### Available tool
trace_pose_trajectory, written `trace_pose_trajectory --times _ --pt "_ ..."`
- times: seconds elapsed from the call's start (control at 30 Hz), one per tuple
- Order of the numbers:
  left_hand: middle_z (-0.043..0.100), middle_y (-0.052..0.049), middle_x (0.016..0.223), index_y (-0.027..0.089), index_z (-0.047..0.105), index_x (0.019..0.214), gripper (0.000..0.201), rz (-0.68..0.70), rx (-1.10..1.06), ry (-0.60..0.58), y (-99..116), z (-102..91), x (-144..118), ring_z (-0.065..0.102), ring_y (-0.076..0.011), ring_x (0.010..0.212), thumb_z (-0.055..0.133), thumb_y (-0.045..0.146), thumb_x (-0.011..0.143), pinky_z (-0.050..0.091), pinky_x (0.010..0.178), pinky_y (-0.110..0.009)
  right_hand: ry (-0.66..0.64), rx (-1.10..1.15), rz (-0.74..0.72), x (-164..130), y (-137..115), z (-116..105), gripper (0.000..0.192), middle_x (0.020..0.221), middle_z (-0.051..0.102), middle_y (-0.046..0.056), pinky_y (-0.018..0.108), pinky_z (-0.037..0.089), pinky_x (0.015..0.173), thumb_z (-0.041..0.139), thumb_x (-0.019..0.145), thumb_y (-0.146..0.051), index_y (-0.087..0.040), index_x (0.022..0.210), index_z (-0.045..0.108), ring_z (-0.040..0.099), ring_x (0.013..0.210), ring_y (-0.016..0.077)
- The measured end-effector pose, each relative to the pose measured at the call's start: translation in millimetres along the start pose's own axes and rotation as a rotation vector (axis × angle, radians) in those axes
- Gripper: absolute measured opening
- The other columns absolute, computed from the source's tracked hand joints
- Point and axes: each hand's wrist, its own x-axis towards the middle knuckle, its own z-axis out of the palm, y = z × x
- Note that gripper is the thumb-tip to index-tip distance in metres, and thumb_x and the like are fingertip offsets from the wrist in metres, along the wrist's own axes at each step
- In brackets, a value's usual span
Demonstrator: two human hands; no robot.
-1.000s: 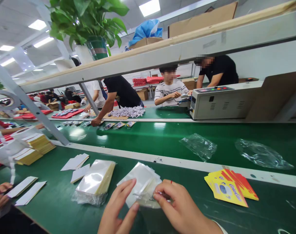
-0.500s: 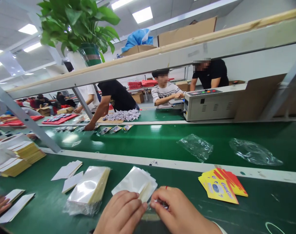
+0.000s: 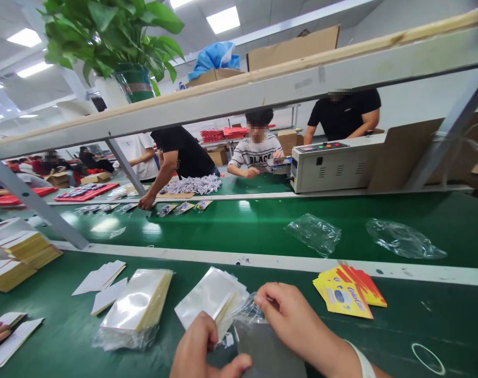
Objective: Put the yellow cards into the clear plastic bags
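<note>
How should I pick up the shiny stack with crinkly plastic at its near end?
Try pinching the shiny stack across its two long sides, from above, perhaps with your left hand, the nearer one. It's thick and lies flat, so its sides give fingers something to press. The crinkly plastic looks floppy, so probably don't pull there.

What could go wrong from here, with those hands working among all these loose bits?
The right hand pinches thin, crumpled clear plastic, which might slip or tear.

The pale sheets lie in a loose, uneven fan close to the left hand, so a careless brush could spread them.

The yellow and red cards are loosely fanned too, beyond the right hand; a sweeping arm might scatter them.
</note>
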Motion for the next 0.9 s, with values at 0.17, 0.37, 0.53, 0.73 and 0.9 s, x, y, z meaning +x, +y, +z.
trace_pose_trajectory --times 0.17,0.37,0.53,0.73,0.9 --pt "0.051 0.006 0.053 0.023 0.053 0.061 0.039 -0.507 -0.224 0.001 3 37.6 1 0.047 -0.0131 0.050 0.081 0.050 0.061 0.040 0.049 -0.023 0.160 -0.112 -0.103 -3 -9 9 0.026 0.075 0.067 0.004 0.028 0.043 0.063 0.039 0.095 -0.023 -0.020 0.082 0.060 0.063 0.069 0.0187" --pt "0.066 0.000 0.059 0.016 0.066 0.061 0.042 -0.749 -0.606 -0.027 -2 48.2 5 0.064 -0.0160 0.060 0.081 0.055 0.060 0.053 0.062 -0.024 0.240 0.272 0.025 -7 22 35 0.037 0.087 0.066 0.005 0.029 0.050 0.062 0.058 0.086 -0.049 -0.020 0.109 0.057 0.064 0.068 0.0175" --pt "0.064 0.003 0.059 0.016 0.063 0.065 0.045 -0.939 -0.776 0.015 -3 59.4 0 0.070 -0.0165 0.061 0.085 0.054 0.053 0.057 0.060 -0.025 0.202 0.585 0.096 -37 70 75 0.089 0.116 0.065 0.014 0.040 0.051 0.090 0.074 0.064 -0.066 -0.020 0.133 0.042 0.065 0.104 0.0282" --pt "0.067 0.001 0.052 0.017 0.058 0.059 0.047 -0.832 -0.663 -0.414 -3 34.9 24 0.063 -0.0116 0.052 0.079 0.059 0.059 0.051 0.055 -0.021 0.198 0.616 0.274 -57 88 48 0.045 0.090 0.070 0.008 0.038 0.053 0.078 0.046 0.090 -0.061 -0.019 0.103 0.058 0.066 0.087 0.0251" --pt "0.059 0.004 0.050 0.021 0.051 0.063 0.056 -0.786 -0.465 -0.623 -9 38.9 24 0.061 -0.0140 0.046 0.067 0.074 0.057 0.049 0.048 -0.025 0.243 0.436 0.323 -60 85 24 0.039 0.079 0.065 0.004 0.032 0.053 0.069 0.045 0.091 -0.057 -0.020 0.087 0.055 0.064 0.075 0.0218"
